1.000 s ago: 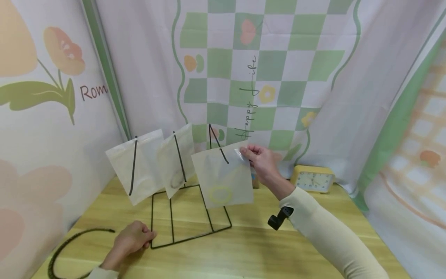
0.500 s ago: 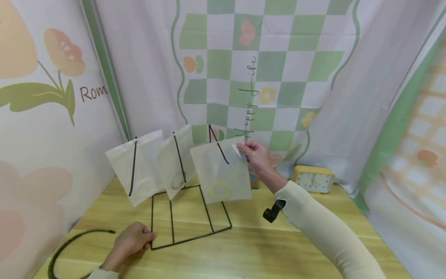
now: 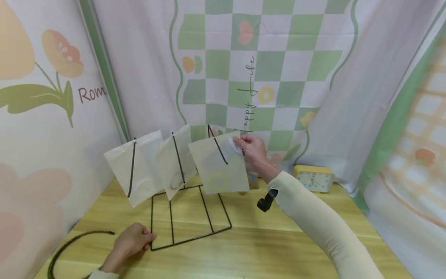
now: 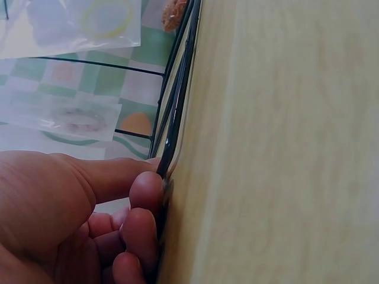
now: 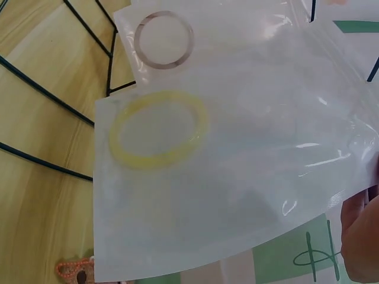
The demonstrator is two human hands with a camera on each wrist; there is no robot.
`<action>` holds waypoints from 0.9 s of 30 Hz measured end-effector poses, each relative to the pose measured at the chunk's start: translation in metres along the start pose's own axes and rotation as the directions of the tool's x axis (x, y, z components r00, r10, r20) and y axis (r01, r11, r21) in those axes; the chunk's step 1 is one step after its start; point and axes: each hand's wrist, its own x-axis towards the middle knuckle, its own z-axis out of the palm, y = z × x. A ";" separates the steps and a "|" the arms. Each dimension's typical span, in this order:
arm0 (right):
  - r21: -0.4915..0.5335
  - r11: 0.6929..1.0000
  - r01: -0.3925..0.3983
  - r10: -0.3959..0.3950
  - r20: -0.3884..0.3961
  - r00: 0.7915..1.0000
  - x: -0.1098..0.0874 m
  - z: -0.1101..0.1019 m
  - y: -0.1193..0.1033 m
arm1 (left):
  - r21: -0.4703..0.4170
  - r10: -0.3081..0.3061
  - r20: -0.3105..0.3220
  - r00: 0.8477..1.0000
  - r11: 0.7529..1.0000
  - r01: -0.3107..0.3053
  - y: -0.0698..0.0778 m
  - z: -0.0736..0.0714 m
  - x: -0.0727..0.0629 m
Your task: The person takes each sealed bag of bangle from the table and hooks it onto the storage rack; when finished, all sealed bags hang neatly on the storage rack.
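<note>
At the frosted bag's (image 3: pixel 230 166) upper right corner, my right hand (image 3: pixel 256 153) pinches its edge. A yellow ring (image 5: pixel 142 161) shows through this bag in the right wrist view. The bag hangs on a slanted arm of a black wire rack (image 3: pixel 173 244), the arm crossing in front of it. Two more frosted bags hang from the rack's other arms: a left one (image 3: pixel 148 162) and a middle one (image 3: pixel 186 155), which holds a darker ring. Low at the rack's front left corner, my left hand (image 3: pixel 132 238) pinches the base wire between thumb and fingers.
A dark curved band (image 3: pixel 66 244) lies on the wooden table (image 3: pixel 278 248) at the left. Toward the back right stands a yellow clock (image 3: pixel 313 179). A small brown object (image 3: pixel 254 182) sits behind the bag, partly hidden. Patterned curtains (image 3: pixel 223 62) close off the back and sides.
My right hand has moved up and slightly left, raising the bag with the yellow ring along the slanted arm. My left hand stays at the rack's corner.
</note>
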 end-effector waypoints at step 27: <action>0.074 0.992 -0.102 0.104 -0.026 0.994 0.028 0.014 -0.001 | 0.013 0.011 -0.008 1.000 1.000 -0.011 0.000 0.000 -0.001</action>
